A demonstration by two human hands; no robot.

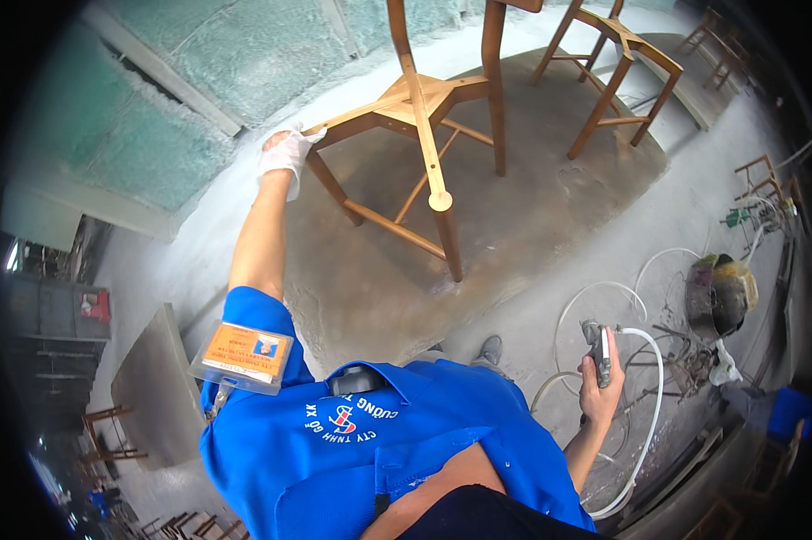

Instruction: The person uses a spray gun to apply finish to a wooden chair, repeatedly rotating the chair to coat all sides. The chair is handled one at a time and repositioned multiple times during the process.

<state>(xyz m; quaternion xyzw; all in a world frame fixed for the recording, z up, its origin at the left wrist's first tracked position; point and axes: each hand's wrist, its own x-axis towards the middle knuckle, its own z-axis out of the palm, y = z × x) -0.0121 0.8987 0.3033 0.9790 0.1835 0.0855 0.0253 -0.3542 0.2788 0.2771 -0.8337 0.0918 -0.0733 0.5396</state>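
A wooden chair frame [419, 112] without a seat stands on a large brown-grey board [550, 207], its seat rails and crossed braces paler than its legs. Stretched forward, my left hand [282, 155] wears a thin white glove and grips the left corner of the seat frame. My right hand [601, 389] is low at the right, well apart from the chair, wrapped round a dark spray gun [596, 344]. A white hose [656, 387] runs from the gun and curves down beside my forearm.
Another seatless chair frame [629, 40] stands at the far right of the board. Green mesh-like panels [271, 67] line the wall ahead. Hose loops and a stained bucket [719, 297] lie on the right floor, near a person in blue [791, 412]. Another board [154, 396] is at left.
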